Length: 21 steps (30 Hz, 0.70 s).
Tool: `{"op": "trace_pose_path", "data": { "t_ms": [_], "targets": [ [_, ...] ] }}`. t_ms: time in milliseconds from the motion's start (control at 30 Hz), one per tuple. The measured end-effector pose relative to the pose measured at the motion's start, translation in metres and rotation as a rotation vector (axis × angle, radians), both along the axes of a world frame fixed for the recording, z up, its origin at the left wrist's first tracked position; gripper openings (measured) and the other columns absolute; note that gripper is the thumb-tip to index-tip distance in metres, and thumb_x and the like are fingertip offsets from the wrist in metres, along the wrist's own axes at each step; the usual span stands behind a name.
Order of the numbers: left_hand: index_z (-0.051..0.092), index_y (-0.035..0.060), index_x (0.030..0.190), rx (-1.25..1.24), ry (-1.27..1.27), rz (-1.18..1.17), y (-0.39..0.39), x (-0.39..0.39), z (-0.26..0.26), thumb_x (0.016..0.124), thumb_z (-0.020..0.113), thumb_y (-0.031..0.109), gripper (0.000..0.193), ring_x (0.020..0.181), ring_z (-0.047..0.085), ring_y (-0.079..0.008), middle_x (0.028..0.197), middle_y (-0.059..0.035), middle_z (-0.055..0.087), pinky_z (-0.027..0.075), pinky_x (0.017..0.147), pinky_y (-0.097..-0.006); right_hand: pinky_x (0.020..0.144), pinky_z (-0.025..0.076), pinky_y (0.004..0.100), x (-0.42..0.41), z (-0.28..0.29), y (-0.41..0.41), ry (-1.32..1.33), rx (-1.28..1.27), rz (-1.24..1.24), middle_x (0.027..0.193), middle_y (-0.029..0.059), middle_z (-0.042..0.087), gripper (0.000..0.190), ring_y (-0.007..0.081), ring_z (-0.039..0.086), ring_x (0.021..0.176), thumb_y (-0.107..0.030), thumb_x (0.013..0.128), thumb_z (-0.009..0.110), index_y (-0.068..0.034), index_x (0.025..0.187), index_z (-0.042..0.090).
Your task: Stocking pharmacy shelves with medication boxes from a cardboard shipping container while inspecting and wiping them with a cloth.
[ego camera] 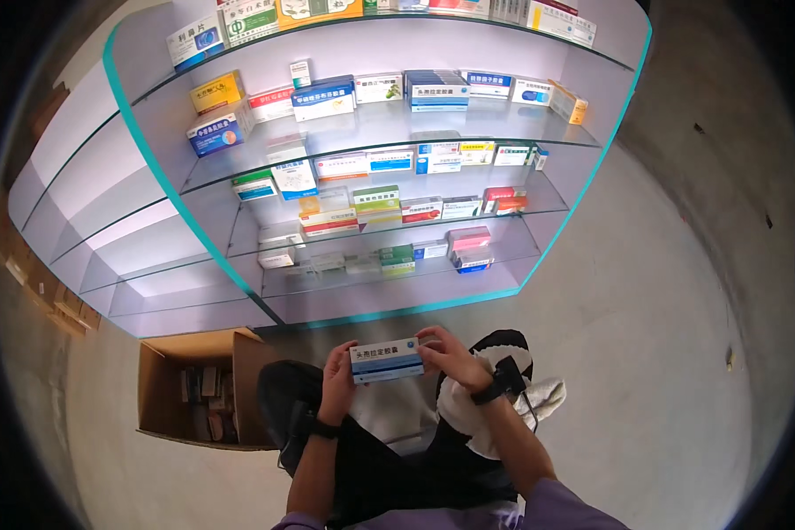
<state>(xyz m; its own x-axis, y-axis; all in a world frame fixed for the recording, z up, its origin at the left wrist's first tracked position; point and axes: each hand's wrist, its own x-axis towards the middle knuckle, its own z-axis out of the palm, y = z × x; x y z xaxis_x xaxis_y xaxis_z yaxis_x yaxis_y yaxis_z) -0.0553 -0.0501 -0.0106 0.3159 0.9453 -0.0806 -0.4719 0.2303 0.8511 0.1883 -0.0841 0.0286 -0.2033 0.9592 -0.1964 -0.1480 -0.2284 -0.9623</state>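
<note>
Between my two hands is a white and blue medicine box (387, 361), its printed face turned up towards me. My left hand (338, 379) grips its left end, and my right hand (452, 356) holds its right end by the upper corner. Both wrists wear black straps. Beyond the hands stands a lit display cabinet with glass shelves (371, 130) carrying rows of medicine boxes. A stack of similar white and blue boxes (439, 97) sits on the second visible shelf from the top.
An open cardboard carton (152, 391) with several small boxes inside stands on the floor left of my knees. A white fluffy cloth (467, 411) lies over my right leg. Empty-looking side shelves (132, 228) adjoin the cabinet, with brown cartons (46, 291) beyond at far left.
</note>
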Motion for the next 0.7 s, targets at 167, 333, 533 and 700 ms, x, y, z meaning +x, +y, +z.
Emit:
{"op": "trace_pose_path", "data": {
  "t_ms": [167, 333, 533, 700],
  "targets": [
    [0.051, 0.0095, 0.120, 0.004, 0.038, -0.006, -0.003, 0.001, 0.003, 0.100, 0.041, 0.026, 0.028, 0.080, 0.061, -0.0085, 0.096, 0.0001, 0.060, 0.051, 0.059, -0.0237, 0.068, 0.052, 0.0280, -0.009, -0.004, 0.004, -0.065, -0.037, -0.131, 0.097, 0.0089, 0.061, 0.030, 0.0144, 0.059, 0.088, -0.018, 0.095, 0.050, -0.009, 0.123, 0.044],
    [0.051, 0.0072, 0.120, -0.006, 0.014, 0.026, -0.003, 0.000, -0.001, 0.100, 0.040, 0.024, 0.028, 0.083, 0.060, -0.0092, 0.096, -0.0017, 0.061, 0.050, 0.067, -0.0237, 0.069, 0.052, 0.0282, -0.010, -0.013, 0.006, -0.120, -0.061, -0.116, 0.098, 0.0094, 0.061, 0.028, 0.0145, 0.060, 0.086, -0.017, 0.095, 0.049, -0.009, 0.122, 0.044],
    [0.052, 0.0045, 0.119, -0.029, 0.002, 0.046, 0.000, -0.003, -0.008, 0.100, 0.040, 0.023, 0.029, 0.088, 0.058, -0.0081, 0.098, -0.0025, 0.061, 0.048, 0.073, -0.0217, 0.066, 0.053, 0.0284, -0.014, -0.009, 0.004, -0.122, -0.001, -0.128, 0.096, 0.0101, 0.062, 0.026, 0.0148, 0.061, 0.083, -0.015, 0.095, 0.050, -0.006, 0.118, 0.045],
    [0.052, 0.0044, 0.119, -0.047, -0.002, 0.031, 0.000, 0.001, -0.009, 0.101, 0.039, 0.023, 0.029, 0.088, 0.058, -0.0076, 0.098, -0.0021, 0.061, 0.047, 0.073, -0.0212, 0.067, 0.051, 0.0258, -0.005, -0.006, 0.001, -0.084, -0.009, -0.110, 0.097, 0.0096, 0.063, 0.028, 0.0137, 0.061, 0.085, -0.016, 0.094, 0.054, -0.006, 0.119, 0.046]
  ]
}}
